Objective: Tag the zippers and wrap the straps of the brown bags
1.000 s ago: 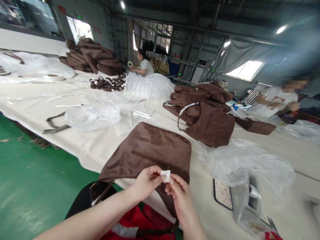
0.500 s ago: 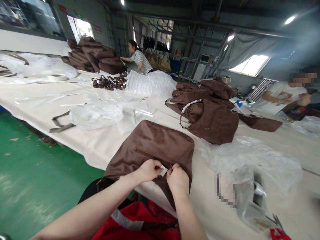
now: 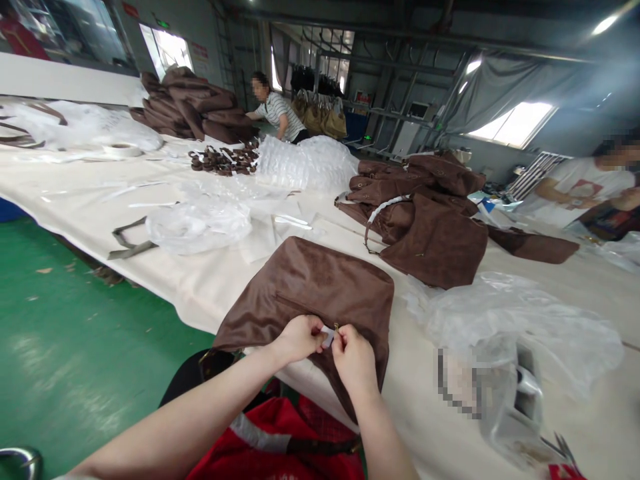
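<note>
Left hand (image 3: pixel 299 339) pinches a small white slip (image 3: pixel 329 335) just left of the metal zip pull (image 3: pixel 337 327), which lies nearer the right hand (image 3: pixel 356 359), its fingertips bunched there, grip unclear from here, where the zip (image 3: pixel 301 304) slants down rightward across the brown bag (image 3: pixel 333 277) on the table (image 3: pixel 415 407).

- Front edge of the desk (image 3: pixel 403 393): a bag (image 3: pixel 345 273), partly past the edge.
- Behind it, to the right: a bag pile (image 3: pixel 435 233).
- Right of the bag, before that pile: plastic sheeting (image 3: pixel 540 310).
- Left of the bag, farther back: a plastic bundle (image 3: pixel 200 227).
- Beyond, left to right: tape roll (image 3: pixel 123 151), strap heap (image 3: pixel 225 161), plastic stack (image 3: pixel 307 163).
- Behind the strap heap: another bag heap (image 3: pixel 187 110).
</note>
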The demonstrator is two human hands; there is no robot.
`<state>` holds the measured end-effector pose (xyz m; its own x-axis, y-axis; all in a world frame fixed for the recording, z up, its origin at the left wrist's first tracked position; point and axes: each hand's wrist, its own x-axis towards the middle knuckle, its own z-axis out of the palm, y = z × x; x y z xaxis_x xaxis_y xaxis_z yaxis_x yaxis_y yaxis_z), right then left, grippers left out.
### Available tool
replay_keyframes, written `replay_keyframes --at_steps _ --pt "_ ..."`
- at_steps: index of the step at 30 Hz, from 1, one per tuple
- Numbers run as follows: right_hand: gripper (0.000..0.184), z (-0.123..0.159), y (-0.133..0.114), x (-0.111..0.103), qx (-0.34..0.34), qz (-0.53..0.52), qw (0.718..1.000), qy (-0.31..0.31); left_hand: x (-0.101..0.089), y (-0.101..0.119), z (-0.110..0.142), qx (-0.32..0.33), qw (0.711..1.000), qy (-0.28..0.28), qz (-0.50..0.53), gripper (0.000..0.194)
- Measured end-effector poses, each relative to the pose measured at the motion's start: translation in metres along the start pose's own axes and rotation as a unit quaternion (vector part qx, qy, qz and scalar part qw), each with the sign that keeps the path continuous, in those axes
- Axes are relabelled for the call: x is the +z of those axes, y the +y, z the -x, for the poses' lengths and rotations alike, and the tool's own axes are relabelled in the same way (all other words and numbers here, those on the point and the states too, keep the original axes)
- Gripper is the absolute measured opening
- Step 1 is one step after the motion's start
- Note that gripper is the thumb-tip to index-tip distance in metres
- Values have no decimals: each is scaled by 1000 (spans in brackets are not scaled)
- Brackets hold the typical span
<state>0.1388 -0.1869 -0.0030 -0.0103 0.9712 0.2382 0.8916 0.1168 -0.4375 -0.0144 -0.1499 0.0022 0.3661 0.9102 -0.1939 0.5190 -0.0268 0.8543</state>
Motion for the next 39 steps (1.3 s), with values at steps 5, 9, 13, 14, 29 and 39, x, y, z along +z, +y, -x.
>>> replay_keyframes --at_steps 5,9,13,14,29,39 --pt "14 6 -5 3 7 8 1000 17 8 12 2 25 998 54 -14 22" --pt "10 8 -7 3 4 8 1000 10 10 21 7 59 993 90 -39 23" --pt "12 10 -7 3 4 19 1000 1 10 22 5 68 992 100 -40 26" --pt "13 10 -7 3 2 18 1000 1 10 21 4 67 992 101 -38 27" --pt "25 -4 17 14 216 -398 883 -126 13 7 -5 27 996 50 63 23" --pt "27 -9 3 11 251 -504 822 -81 6 21 14 89 976 148 -130 25"
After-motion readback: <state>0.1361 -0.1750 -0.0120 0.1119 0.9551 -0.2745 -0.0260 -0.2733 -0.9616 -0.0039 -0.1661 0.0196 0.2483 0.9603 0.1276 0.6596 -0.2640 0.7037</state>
